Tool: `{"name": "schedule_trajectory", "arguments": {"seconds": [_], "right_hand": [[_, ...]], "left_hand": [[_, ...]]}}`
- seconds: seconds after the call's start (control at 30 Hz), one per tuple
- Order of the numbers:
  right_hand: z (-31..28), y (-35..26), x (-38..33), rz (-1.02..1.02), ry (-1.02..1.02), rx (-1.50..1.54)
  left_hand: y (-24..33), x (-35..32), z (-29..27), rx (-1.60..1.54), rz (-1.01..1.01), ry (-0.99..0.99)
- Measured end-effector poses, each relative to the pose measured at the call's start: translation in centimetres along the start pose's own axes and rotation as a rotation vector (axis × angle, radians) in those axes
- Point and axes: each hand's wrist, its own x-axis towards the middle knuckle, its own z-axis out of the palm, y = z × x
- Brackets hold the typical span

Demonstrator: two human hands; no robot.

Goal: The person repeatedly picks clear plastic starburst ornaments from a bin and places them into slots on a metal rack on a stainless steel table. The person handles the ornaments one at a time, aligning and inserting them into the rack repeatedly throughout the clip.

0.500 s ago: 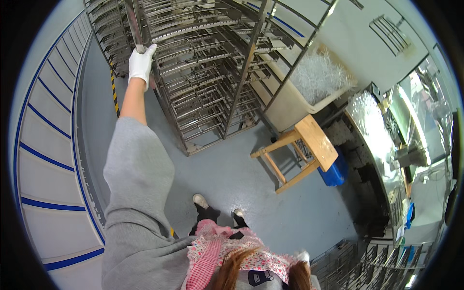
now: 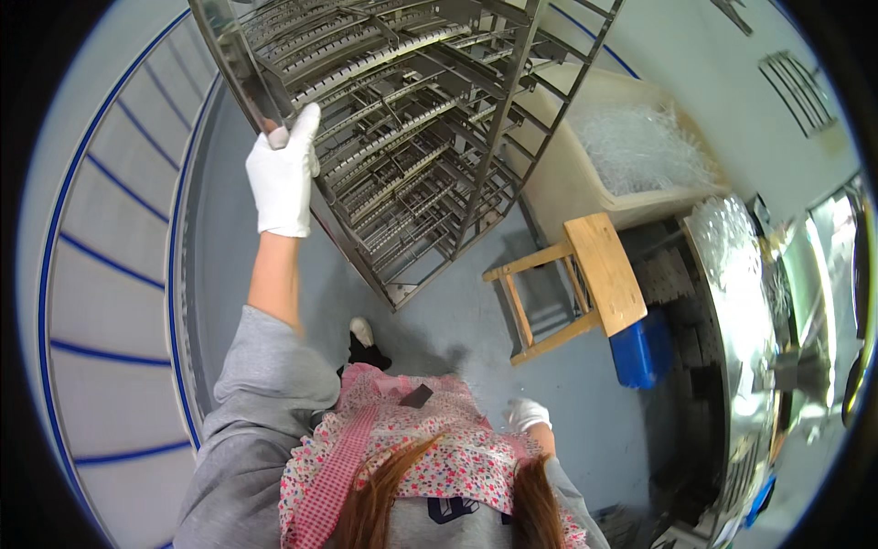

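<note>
My left hand (image 2: pixel 283 177), in a white glove, is closed around the upright post of a tall metal rack (image 2: pixel 389 284), with the thumb along the post. Many slotted rails and crossbars fill the rack's frame. My left arm is stretched forward in a grey sleeve. Low on the right, beside my pink floral apron (image 2: pixel 439 403), is my white-gloved right hand (image 2: pixel 528 414). It is small and a little smeared, so its fingers cannot be read, and it touches nothing that I can make out.
Right of the rack stands a wooden stool (image 2: pixel 604 274), with a blue bin (image 2: pixel 643 352) beside it. Behind is a cream tub (image 2: pixel 585 183) heaped with clear plastic pieces (image 2: pixel 645 151). A cluttered workbench (image 2: pixel 718 302) runs along the right. A white wall with blue stripes (image 2: pixel 110 352) bounds the left.
The rack and my left hand are closer to me, with the left arm less extended. My right hand shows more fully at my side. My feet have shifted, and the view has turned slightly.
</note>
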Motion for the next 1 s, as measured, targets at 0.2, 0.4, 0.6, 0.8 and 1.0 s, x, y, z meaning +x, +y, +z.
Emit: {"name": "schedule_trajectory", "arguments": {"seconds": [0.2, 0.4, 0.6, 0.8, 1.0], "right_hand": [[-11.5, 8.6, 0.7, -0.195, 0.431, -0.158], [-12.4, 15.2, -2.1, -0.405, 0.307, -0.293], [-17.8, 15.5, -2.2, -0.780, 0.376, -0.386], [-24.7, 16.8, -4.3, -1.498, 0.487, -0.147], [-34.4, 16.5, -10.2, -2.127, 0.743, 0.302]], "left_hand": [[3.1, -14.6, 3.3, 0.022, 0.012, 0.120], [4.5, -28.3, 4.6, 0.154, 0.023, 0.158], [4.1, -34.6, 9.4, 0.202, -0.050, 0.313], [0.9, -39.9, 15.7, 0.417, 0.053, 0.554], [0.1, -45.0, 24.7, 0.558, 0.229, 0.877]]}}
